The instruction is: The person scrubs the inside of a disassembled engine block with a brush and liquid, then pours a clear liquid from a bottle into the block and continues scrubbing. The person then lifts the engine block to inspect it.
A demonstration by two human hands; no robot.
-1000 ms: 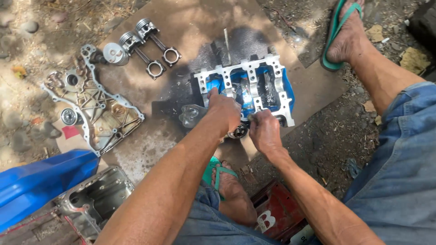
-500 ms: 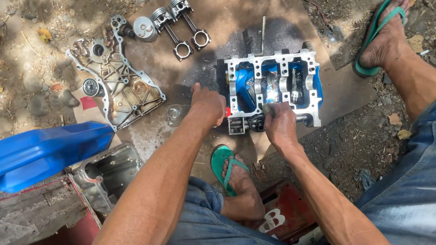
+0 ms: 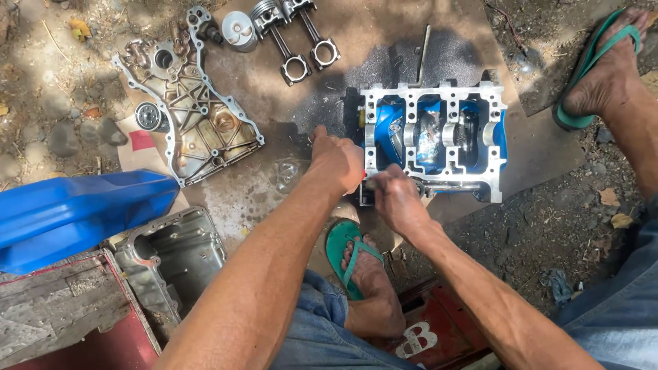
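Note:
A blue engine block (image 3: 493,137) with a silver bearing frame lies on brown cardboard (image 3: 384,34), its crankshaft showing through the openings. My left hand (image 3: 336,161) rests against the block's near left end, fingers curled over it. My right hand (image 3: 391,195) is closed on a small metal part at the block's near left corner; what the part is I cannot tell. Both hands touch the block's front end. My feet (image 3: 367,281) in green sandals frame the work.
Two pistons with connecting rods (image 3: 301,41) and a loose piston (image 3: 238,31) lie at the top. A grey timing cover (image 3: 188,109) sits left, an oil pan (image 3: 171,257) and blue plastic container (image 3: 68,216) lower left, a red crate (image 3: 425,336) beneath me.
The view has shifted, so the block now sits more to the right. My hands stay at the block's near left corner, the right hand closing lower on the small part.

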